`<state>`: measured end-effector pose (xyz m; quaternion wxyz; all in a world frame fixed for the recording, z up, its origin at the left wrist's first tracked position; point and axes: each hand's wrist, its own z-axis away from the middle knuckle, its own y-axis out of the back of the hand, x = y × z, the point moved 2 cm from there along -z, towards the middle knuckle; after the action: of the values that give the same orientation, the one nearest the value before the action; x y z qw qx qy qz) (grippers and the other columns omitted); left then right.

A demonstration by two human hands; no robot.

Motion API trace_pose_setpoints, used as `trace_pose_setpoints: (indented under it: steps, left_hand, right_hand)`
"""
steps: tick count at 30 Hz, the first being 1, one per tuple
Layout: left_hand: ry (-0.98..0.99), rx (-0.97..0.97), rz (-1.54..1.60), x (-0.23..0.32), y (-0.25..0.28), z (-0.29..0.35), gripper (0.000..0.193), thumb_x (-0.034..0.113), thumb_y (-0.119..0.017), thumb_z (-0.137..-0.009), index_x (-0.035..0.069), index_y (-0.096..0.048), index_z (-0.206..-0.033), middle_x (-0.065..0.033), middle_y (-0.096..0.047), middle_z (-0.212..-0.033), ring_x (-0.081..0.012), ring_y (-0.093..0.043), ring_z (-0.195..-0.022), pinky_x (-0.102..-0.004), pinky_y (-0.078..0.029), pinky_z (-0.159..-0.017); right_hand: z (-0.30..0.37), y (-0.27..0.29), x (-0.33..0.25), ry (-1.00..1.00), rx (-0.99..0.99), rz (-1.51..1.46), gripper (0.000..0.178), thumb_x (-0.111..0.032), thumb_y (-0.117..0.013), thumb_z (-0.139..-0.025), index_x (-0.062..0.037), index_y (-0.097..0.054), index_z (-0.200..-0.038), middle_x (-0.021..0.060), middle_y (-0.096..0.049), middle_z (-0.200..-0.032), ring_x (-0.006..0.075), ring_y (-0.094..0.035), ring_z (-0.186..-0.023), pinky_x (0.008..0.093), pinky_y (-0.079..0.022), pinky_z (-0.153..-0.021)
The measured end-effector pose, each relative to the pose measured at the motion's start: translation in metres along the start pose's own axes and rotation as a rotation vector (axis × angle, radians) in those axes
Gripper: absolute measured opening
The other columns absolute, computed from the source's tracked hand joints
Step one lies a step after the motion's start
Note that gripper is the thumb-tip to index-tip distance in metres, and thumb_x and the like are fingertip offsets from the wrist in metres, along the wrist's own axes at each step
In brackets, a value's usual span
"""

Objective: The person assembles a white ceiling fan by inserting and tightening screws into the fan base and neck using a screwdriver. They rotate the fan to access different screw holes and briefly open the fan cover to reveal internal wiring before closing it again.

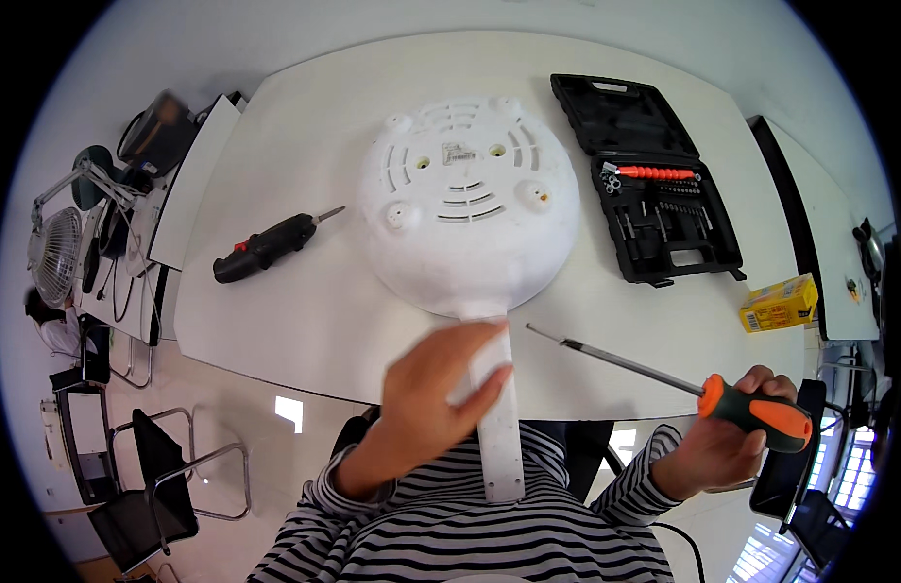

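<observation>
A white round appliance [460, 238] lies bottom up on the table, showing vent slots, small feet and two screw wells. Its long white handle [501, 452] reaches over the table's front edge toward my body. My left hand [436, 384] is closed round that handle near the round body. In my right hand [737, 437] is a screwdriver [756, 413] with a dark green and orange grip. Its shaft points left toward the handle, and its tip is apart from it. A thin silvery piece shows at the tip; I cannot tell whether it is a screw.
A black electric screwdriver [271, 245] lies left of the appliance on the white table [305, 126]. To the right stands an open black tool case [664, 204] with bits, and near it a yellow box [779, 303]. Chairs [164, 466] and a person [57, 325] are at the left.
</observation>
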<state>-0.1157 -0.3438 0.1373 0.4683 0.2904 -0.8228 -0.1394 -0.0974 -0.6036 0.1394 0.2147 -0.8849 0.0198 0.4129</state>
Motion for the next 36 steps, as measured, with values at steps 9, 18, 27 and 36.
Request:
trace_pose_setpoints:
  steps: [9,18,27,36]
  left_hand:
    - [-0.288,-0.603,-0.145,0.014,-0.031,0.073,0.039,0.043,-0.058,-0.079,0.006,-0.060,-0.066,-0.0125,-0.055,-0.110,-0.0328,-0.036,-0.124,-0.0652,-0.017,-0.099]
    - [0.228,-0.471,-0.274,-0.018,0.046,0.107,0.046,0.010,-0.061,-0.070,0.008,-0.051,-0.114,-0.0229,-0.029,-0.137,-0.0411,-0.028,-0.127,-0.0470,-0.029,-0.101]
    - [0.405,-0.455,-0.298,-0.056,0.123,0.103,0.081,-0.005,-0.060,-0.065,0.007,-0.026,-0.137,-0.0159,-0.034,-0.137,-0.0330,-0.040,-0.121,-0.0357,-0.039,-0.097]
    - [0.273,-0.633,-0.374,-0.099,0.151,0.049,0.074,-0.013,-0.054,-0.062,0.006,-0.038,-0.131,-0.0146,-0.044,-0.130,-0.0308,-0.047,-0.116,-0.0353,-0.042,-0.095]
  right_hand:
    - [-0.035,0.003,-0.013,0.162,0.041,0.016,0.041,-0.024,-0.055,-0.079,0.0009,-0.047,-0.111,0.0106,-0.046,-0.105,0.0234,-0.047,-0.096,0.0315,-0.048,-0.067]
    - [-0.086,-0.044,-0.018,0.155,-0.258,-0.002,0.040,-0.014,-0.055,-0.082,0.0084,-0.044,-0.113,0.0243,-0.057,-0.093,0.0253,-0.062,-0.081,0.0270,-0.051,-0.055]
    - [-0.126,-0.107,-0.018,0.209,-0.471,0.192,0.039,-0.016,-0.056,-0.084,0.0067,-0.045,-0.113,0.0230,-0.062,-0.089,0.0176,-0.062,-0.062,0.0250,-0.053,-0.061]
    - [-0.160,-0.134,0.015,0.060,-0.811,0.355,0.048,-0.024,-0.050,-0.087,0.0046,-0.036,-0.123,0.0187,-0.057,-0.097,0.0184,-0.057,-0.084,0.0252,-0.050,-0.067]
